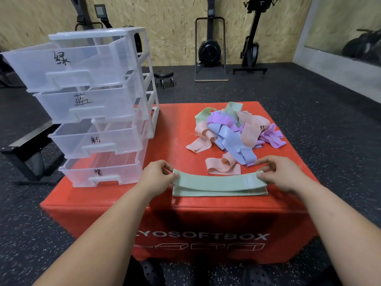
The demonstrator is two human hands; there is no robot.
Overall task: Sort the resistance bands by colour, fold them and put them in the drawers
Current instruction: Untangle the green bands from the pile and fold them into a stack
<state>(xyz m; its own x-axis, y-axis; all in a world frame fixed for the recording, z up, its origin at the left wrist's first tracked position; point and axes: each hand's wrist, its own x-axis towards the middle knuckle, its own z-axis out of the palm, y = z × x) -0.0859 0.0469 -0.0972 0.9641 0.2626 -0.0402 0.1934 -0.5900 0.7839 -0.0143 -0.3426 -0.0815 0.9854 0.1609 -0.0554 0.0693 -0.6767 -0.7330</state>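
Note:
A pale green resistance band (218, 183) lies stretched flat near the front edge of the red soft box (127, 201). My left hand (157, 175) pinches its left end and my right hand (278, 174) pinches its right end. Behind it sits a tangled pile of bands (233, 129) in pink, purple, blue and green, with one pink band (223, 165) lying loose in front of the pile. On the box's left stands a clear plastic drawer unit (92, 108) with several drawers pulled open, each marked with a handwritten character.
The red box stands on dark speckled rubber floor (309, 112). A black bench frame (22, 149) is at the left. A small wheeled stool (164, 76) and exercise machines (210, 50) stand by the back wall. My dark shoes (152, 273) show below the box.

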